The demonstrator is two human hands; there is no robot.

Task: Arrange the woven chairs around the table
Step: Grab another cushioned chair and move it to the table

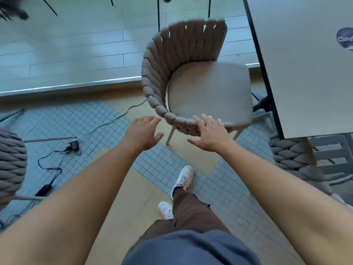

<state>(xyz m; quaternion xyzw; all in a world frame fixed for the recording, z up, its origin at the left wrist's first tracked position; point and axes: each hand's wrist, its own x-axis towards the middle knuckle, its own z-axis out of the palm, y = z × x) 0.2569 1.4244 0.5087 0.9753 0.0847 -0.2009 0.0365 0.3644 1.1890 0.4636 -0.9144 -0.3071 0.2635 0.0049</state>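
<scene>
The floor (118,188) mixes small grey tiles with tan strips. On it stand a woven chair (191,77), two more woven chairs at either edge, black cables with a power adapter (73,145), and the counter (305,64).

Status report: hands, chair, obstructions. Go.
Both hands open: left hand short of the woven chair, right hand fingers at its rim. Chair beside table. Cable on floor nearby.

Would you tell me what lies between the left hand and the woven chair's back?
Nothing: in the head view, only bare floor shows between the open left hand and the woven chair.
</scene>
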